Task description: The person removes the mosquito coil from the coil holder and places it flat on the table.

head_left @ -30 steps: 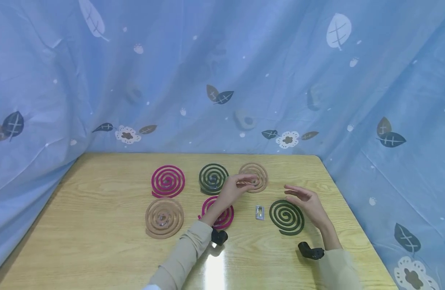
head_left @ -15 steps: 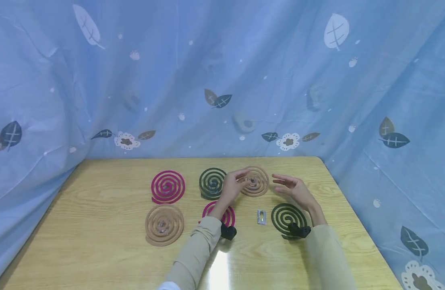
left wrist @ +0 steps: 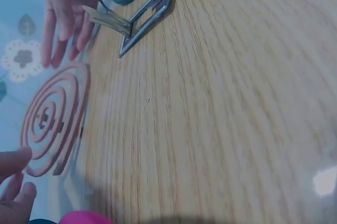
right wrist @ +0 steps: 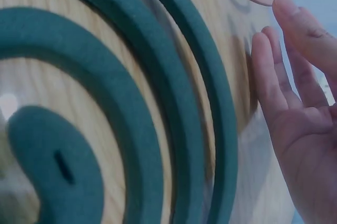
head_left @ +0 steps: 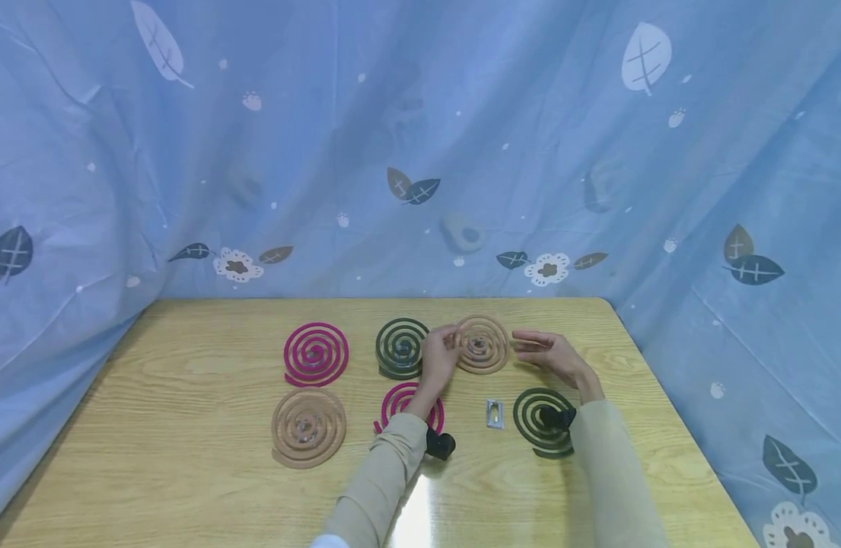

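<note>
Between my two hands lies a tan mosquito coil (head_left: 497,364) at the back right of the table, with small dark bits at its centre (left wrist: 43,119). My left hand (head_left: 439,358) is at its left edge, thumb and fingers apart; whether they touch the coil I cannot tell. To its right, my right hand (head_left: 555,358) holds nothing, its fingers (right wrist: 271,79) loosely extended towards the coil. Below the right wrist is a dark green coil (head_left: 530,438). A small metal coil stand (head_left: 495,413), its prong bent up, lies left of that coil.
More coils lie leftward: a green one (head_left: 401,321), a pink one (head_left: 386,399) partly under my left forearm, another pink one (head_left: 316,327) and a tan one (head_left: 281,428). A blue patterned cloth (head_left: 365,152) hangs behind the wooden table (head_left: 187,487).
My right hand has moved left and slightly back, from above the green coil to the tan coil's right side. My left hand has shifted only slightly, staying at the tan coil's left edge.
</note>
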Motion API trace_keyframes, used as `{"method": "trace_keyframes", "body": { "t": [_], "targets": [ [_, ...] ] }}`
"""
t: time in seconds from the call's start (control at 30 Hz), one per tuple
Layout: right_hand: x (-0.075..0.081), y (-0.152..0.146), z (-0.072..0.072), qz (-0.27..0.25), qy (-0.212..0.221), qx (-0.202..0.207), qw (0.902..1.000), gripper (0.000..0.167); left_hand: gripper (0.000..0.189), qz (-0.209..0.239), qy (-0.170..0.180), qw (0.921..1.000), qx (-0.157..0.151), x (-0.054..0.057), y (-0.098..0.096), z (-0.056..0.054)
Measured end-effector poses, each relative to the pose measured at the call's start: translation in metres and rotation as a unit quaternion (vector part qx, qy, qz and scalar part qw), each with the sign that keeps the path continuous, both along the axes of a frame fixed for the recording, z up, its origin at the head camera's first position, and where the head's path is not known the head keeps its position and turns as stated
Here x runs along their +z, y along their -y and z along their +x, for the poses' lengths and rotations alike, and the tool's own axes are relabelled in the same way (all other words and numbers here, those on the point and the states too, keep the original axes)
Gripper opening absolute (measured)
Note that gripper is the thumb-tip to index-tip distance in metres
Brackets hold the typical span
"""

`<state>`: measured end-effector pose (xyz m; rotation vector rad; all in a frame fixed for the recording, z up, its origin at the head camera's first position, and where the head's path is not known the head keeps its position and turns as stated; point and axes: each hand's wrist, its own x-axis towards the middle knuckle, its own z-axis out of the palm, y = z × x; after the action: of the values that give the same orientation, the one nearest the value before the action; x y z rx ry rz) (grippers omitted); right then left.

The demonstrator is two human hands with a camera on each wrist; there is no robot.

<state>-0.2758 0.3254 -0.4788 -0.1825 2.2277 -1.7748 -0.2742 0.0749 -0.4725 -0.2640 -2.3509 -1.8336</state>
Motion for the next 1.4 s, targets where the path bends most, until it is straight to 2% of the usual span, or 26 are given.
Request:
{"method": "trace_keyframes", "body": {
  "t": [0.1,0.2,0.47,0.63,0.77,0.9,1.0,1.17,1.4],
  "targets": [
    [-0.002,0.001,-0.002,-0.002,0.002,0.001,1.0000,0.052,0.037,-0.029,-0.009,0.9993,0.022,0.000,-0.001,0.001],
    [-0.004,0.002,-0.004,-0.002,0.000,0.000,1.0000,0.052,0.035,-0.034,-0.009,0.9989,0.033,-0.002,-0.001,0.001],
    [-0.005,0.009,-0.006,-0.024,-0.002,-0.003,0.9997,0.051,0.029,-0.013,-0.024,0.9984,0.050,-0.008,-0.004,0.000],
    [-0.006,0.013,-0.006,-0.027,-0.010,-0.014,0.9995,0.052,0.034,-0.012,-0.009,0.9983,0.056,-0.009,-0.006,-0.001],
    [-0.007,0.014,-0.006,-0.021,-0.012,-0.030,0.9993,0.053,0.036,-0.001,0.005,0.9983,0.057,-0.008,-0.006,-0.001],
    [-0.009,0.013,-0.007,-0.034,-0.016,-0.044,0.9984,0.051,0.034,0.032,-0.008,0.9983,0.048,-0.009,-0.006,-0.001],
    [-0.009,0.011,-0.006,-0.050,-0.027,-0.048,0.9972,0.048,0.033,0.042,-0.020,0.9981,0.040,-0.010,-0.005,0.000],
    [-0.007,0.007,-0.004,-0.064,-0.042,-0.057,0.9955,0.045,0.033,0.037,-0.009,0.9985,0.040,-0.009,-0.006,0.001],
    [-0.003,0.001,-0.001,-0.068,-0.027,-0.059,0.9956,0.045,0.031,0.042,0.007,0.9981,0.044,-0.004,-0.009,0.005]
  ]
}}
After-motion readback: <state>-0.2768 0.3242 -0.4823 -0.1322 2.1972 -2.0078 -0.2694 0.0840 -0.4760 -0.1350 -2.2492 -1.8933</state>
